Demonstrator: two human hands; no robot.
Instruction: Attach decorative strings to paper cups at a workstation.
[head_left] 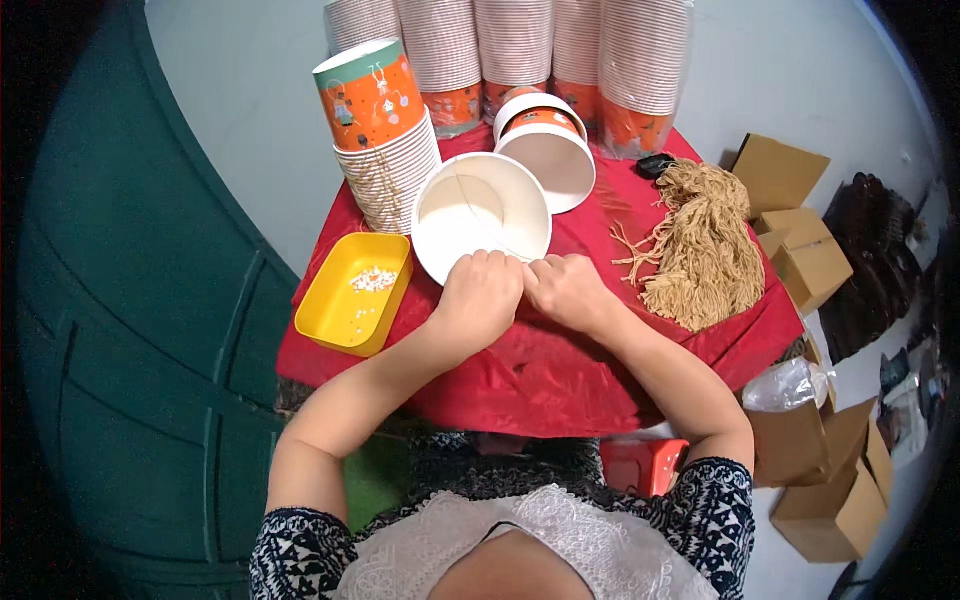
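A white paper bucket [468, 205] lies tipped with its open mouth facing me. A thin cord [497, 235] crosses its mouth from the far rim toward my hands. My left hand [482, 298] is closed at the bucket's near rim, seemingly pinching the cord. Beside it, almost touching, my right hand [568, 290] is closed too, its fingertips at the same spot on the rim. What exactly lies between the fingertips is hidden by my knuckles. A yellow plastic tub [318, 300] with small white bits [373, 279] stands to the left.
Nested orange-and-green buckets [375, 100] rise at the left, with cords draped down their side. Two more buckets [548, 165] lie behind mine. Tall wrapped stacks [640, 70] line the back. A tan cord bundle [705, 245] covers the red cloth's right side. Cardboard boxes [830, 490] sit on the floor.
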